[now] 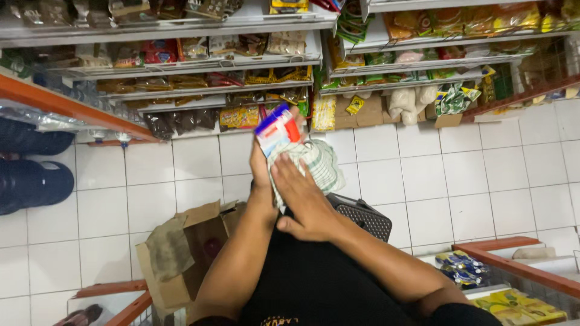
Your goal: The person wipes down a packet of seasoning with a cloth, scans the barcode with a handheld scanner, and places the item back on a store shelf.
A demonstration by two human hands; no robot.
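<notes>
Head view, left hand [261, 172] gripping small carton [277, 128], right hand [305, 202] spread flat on striped cloth [317, 163], cardboard box [181, 253] below

Small grocery shop aisle: tiered white metal shelves [181, 63] packed with bagged snacks and packets, white sacks [411, 99] stacked at floor level, white tiled floor [459, 175], open brown cardboard stock carton [181, 253], orange-framed display racks [513, 256].

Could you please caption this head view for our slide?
Left hand holds a small carton while right hand presses a checked cloth to it.
</notes>
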